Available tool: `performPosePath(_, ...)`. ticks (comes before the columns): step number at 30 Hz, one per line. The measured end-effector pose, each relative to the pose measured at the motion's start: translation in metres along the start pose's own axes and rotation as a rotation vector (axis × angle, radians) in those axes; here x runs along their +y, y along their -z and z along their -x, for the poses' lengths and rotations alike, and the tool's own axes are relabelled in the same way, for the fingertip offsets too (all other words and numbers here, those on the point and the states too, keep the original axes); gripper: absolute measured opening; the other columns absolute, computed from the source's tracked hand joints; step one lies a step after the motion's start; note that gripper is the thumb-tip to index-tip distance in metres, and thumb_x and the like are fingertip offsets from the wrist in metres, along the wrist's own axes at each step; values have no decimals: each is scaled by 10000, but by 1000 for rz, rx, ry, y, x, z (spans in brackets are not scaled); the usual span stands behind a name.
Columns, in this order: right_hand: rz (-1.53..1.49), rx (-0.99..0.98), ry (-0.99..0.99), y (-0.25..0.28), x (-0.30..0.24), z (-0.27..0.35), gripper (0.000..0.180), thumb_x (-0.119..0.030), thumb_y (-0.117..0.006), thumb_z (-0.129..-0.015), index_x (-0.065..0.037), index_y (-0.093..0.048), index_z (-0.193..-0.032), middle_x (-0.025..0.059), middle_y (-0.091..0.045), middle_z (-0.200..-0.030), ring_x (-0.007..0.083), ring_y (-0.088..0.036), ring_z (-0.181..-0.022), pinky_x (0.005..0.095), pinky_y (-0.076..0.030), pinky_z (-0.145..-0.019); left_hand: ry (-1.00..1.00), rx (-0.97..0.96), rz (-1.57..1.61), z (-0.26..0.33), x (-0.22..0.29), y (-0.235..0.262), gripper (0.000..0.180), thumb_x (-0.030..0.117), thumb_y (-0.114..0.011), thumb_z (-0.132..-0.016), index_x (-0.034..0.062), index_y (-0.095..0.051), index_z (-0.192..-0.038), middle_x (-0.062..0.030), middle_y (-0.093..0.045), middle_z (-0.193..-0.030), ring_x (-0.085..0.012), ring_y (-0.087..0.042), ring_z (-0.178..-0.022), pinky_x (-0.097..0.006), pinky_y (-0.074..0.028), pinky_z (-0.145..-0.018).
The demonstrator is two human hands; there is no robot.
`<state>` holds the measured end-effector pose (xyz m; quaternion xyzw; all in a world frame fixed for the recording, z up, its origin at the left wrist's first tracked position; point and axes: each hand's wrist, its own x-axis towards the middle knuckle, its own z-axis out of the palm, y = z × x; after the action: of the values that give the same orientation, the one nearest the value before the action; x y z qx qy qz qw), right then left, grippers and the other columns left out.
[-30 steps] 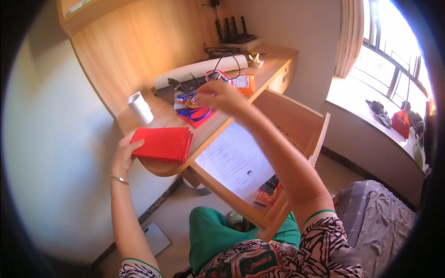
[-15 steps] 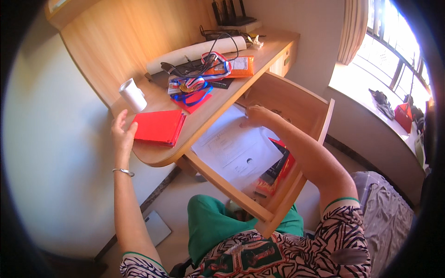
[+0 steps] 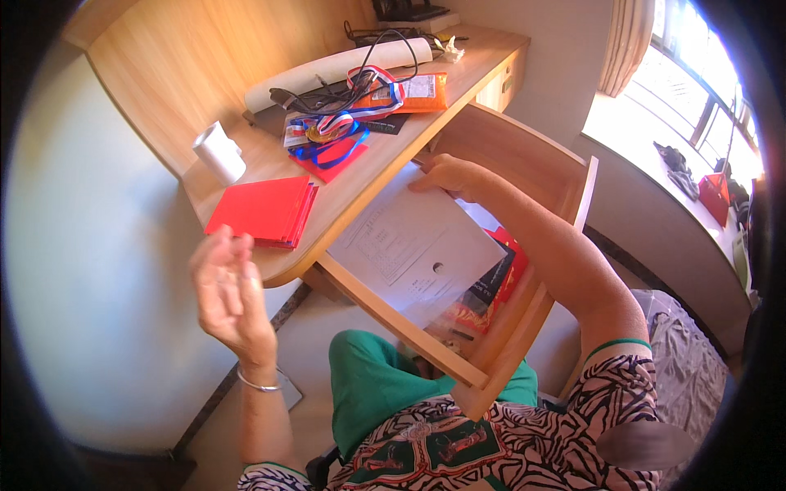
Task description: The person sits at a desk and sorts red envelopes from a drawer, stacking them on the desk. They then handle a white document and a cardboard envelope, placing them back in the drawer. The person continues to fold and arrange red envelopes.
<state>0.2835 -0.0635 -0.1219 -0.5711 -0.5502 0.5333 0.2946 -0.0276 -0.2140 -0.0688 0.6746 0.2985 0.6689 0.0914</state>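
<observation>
My right hand (image 3: 450,177) pinches the far edge of a white printed sheet of paper (image 3: 405,245), which lies tilted in the pulled-out wooden drawer (image 3: 438,352). Under the sheet's near right edge, red and black booklets (image 3: 491,282) show in part. My left hand (image 3: 229,299) is raised with nothing in it, its fingers loosely bent and apart from the thumb. It hovers just in front of a stack of red booklets (image 3: 264,209) at the desk's rounded left end.
On the desk (image 3: 360,176) lie a white paper roll (image 3: 219,154), medals with striped and blue ribbons (image 3: 332,131), an orange packet (image 3: 426,92), black cables (image 3: 319,102) and a long rolled white sheet (image 3: 344,72). A grey-covered bed (image 3: 684,360) stands at the right, below the window.
My left hand has come off the red booklet stack and moved back toward me. My right hand has shifted up and left along the paper, pulling its far edge up a little.
</observation>
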Motion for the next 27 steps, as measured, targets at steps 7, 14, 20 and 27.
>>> performPosePath(7, 408, 240, 141, 53, -12, 31, 274, -158, -682, -780, 69, -683, -933, 115, -675, -781, 198, -642, -676, 360, -510, -617, 112, -99, 103, 44, 14, -15, 201, -64, -573, -871, -30, -612, -1066, -198, -529, -1193, -209, -640, -918, -286, -548, -767)
performPosePath(14, 630, 746, 240, 125, 3, 135, 331, -248, -663, -798, 53, -680, -934, 165, -665, -787, 235, -645, -697, 370, -511, -660, 228, -193, 106, 69, 11, 10, 222, -25, -559, -897, 15, -598, -1112, -157, -570, -1173, -177, -640, -845, -303, -529, -768)
performPosePath(20, -33, 827, 605, 126, -13, 224, 362, -232, -670, -875, 41, -635, -1110, 110, -662, -794, 147, -621, -647, 272, -497, -596, 394, -158, 216, 78, 12, 12, 214, -29, -573, -892, -6, -604, -1102, -130, -608, -1102, -189, -647, -871, -309, -534, -791)
performPosePath(27, -381, 802, 605, 45, -65, 228, 309, -237, -731, -834, -18, -675, -1044, 127, -689, -833, 167, -660, -686, 287, -541, -599, 538, -214, 515, 64, 29, 3, 429, 156, -641, -909, -35, -518, -1272, -155, -577, -1237, -223, -628, -1025, -352, -505, -907)
